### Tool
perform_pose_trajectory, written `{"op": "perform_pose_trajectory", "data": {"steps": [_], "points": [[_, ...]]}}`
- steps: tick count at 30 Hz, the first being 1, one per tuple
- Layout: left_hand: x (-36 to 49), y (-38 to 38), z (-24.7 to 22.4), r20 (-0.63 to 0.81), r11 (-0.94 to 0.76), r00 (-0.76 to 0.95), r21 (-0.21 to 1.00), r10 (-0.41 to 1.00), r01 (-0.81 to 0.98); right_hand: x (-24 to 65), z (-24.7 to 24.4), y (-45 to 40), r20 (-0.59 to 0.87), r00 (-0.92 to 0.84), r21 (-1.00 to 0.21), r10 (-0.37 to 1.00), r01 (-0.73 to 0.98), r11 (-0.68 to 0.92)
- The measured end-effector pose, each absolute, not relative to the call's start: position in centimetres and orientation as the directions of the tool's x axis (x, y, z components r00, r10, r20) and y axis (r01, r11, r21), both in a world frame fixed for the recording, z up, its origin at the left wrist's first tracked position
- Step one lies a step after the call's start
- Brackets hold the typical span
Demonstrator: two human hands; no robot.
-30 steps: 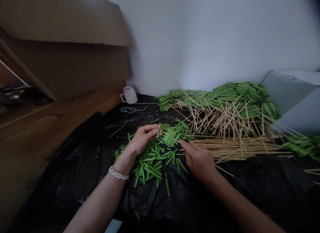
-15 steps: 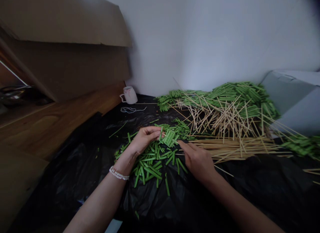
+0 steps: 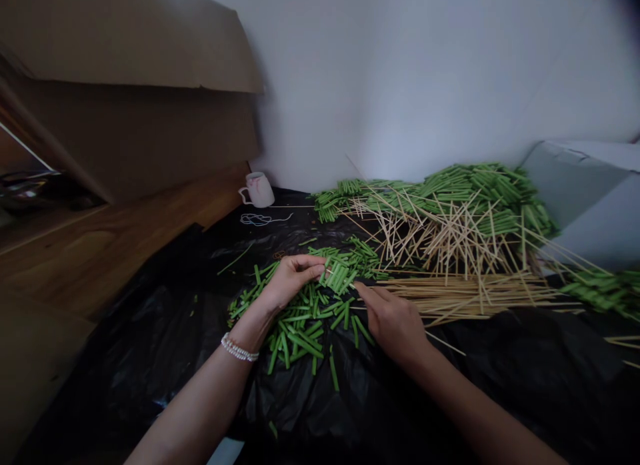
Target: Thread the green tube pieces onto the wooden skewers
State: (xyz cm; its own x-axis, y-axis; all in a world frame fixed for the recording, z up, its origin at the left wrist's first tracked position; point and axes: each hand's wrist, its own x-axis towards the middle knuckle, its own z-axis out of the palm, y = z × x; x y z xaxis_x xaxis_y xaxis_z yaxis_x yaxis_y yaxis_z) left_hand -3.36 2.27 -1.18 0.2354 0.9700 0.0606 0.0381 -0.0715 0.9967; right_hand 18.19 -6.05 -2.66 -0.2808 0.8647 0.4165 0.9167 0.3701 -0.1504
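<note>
Between my hands is a short row of cut green stem pieces (image 3: 339, 276) side by side on a thin wooden skewer (image 3: 445, 342). My left hand (image 3: 291, 279), with a beaded bracelet at the wrist, pinches a single green stem piece (image 3: 328, 264) at the row's left end, by the skewer's pale tip. At the other end my right hand (image 3: 395, 318) is closed on the skewer, whose tail sticks out below the hand. Loose green stem pieces (image 3: 297, 338) lie heaped under and around my left hand.
Bare skewers (image 3: 480, 295) lie in a bundle to the right. Behind them, loaded skewers (image 3: 480, 192) are piled against the wall. A mug (image 3: 259, 190) and a tangled string (image 3: 260, 219) are at back left, near a large cardboard box (image 3: 150, 118). Black plastic sheeting (image 3: 165, 338) covers the surface.
My left hand has moved slightly right, bringing its green stem piece closer to the row on the skewer. My right hand has barely shifted.
</note>
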Motion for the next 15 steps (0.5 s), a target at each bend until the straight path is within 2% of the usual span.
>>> {"op": "perform_pose_trajectory", "data": {"steps": [8, 15], "points": [[-3.59, 2.34, -1.11, 0.041, -0.052, 0.262, 0.998, 0.964, 0.035, 18.40, -2.63, -6.00, 0.460, -0.280, -0.173, 0.843, 0.902, 0.395], [-3.26, 2.15, -1.05, 0.028, -0.048, 0.260, 0.996, 0.965, 0.070, 18.21, -2.71, -6.11, 0.436, -0.278, -0.179, 0.856, 0.905, 0.386]]}}
